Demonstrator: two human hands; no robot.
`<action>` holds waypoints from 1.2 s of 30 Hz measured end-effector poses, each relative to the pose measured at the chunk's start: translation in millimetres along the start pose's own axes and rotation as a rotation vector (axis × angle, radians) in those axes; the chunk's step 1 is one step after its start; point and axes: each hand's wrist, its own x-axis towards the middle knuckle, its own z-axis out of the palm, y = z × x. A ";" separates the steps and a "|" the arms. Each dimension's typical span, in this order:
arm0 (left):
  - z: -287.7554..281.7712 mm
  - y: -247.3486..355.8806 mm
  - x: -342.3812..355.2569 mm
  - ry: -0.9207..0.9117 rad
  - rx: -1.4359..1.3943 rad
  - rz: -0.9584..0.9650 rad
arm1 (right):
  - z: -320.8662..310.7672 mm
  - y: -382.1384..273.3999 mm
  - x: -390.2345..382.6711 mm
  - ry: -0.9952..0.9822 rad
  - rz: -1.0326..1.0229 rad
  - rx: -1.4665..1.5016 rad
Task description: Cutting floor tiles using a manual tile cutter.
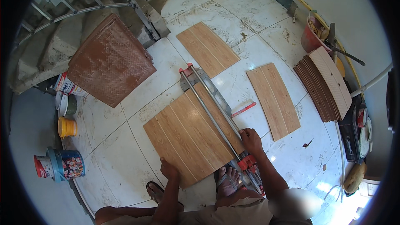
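A square wood-look tile [175, 137] lies on a tile cutter with twin steel rails [198, 98] and a red carriage [247, 162] at its near end. My left hand [170, 169] grips the tile's near left edge, its fingertips partly hidden. My right hand [251, 141] has curled fingers at the right edge beside the rails, just above the carriage; whether it holds tile or rail is unclear. My sandalled right foot [227, 181] is beside the cutter's near end. A red pencil-like stick [243, 109] lies right of the cutter.
Two cut planks [207, 48] [273, 100] lie ahead and right. Brown tiles [110, 60] stand stacked by concrete stairs [41, 64] with metal railing. Several buckets [66, 127] line the left wall. At right are stacked planks [325, 81], a red bucket [310, 33] with tools and a black case [350, 137].
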 end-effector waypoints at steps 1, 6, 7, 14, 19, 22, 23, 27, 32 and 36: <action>2.5 -0.2 -6.9 0.002 -0.038 -0.011 | 1.4 2.3 -0.4 -0.003 0.002 -0.005; 7.3 0.4 -16.3 0.040 -0.017 -0.010 | -0.4 0.9 -2.8 0.005 0.038 0.031; 8.2 2.2 -18.5 0.023 -0.036 -0.002 | -2.5 -2.3 -2.9 0.004 0.035 0.030; 27.8 9.4 -19.7 -0.025 -0.106 0.050 | -9.9 8.9 5.3 -0.003 0.235 -0.007; 47.2 16.2 -15.2 -0.093 -0.051 0.100 | -5.0 37.7 17.6 0.081 0.225 0.060; 56.3 22.5 -19.9 -0.087 -0.027 0.088 | -11.0 44.4 25.5 0.076 0.157 0.072; 58.6 26.2 -21.6 -0.086 -0.021 0.070 | -14.3 38.6 25.6 0.098 0.097 0.100; 66.1 35.6 -27.6 -0.117 -0.018 0.059 | -23.0 29.5 36.9 0.067 0.031 0.042; 76.7 38.8 -33.2 -0.185 -0.188 0.072 | -32.0 32.4 54.2 0.048 0.053 -0.037; 78.4 44.8 -39.5 -0.218 -0.205 0.018 | -35.2 36.1 52.9 0.039 0.016 -0.029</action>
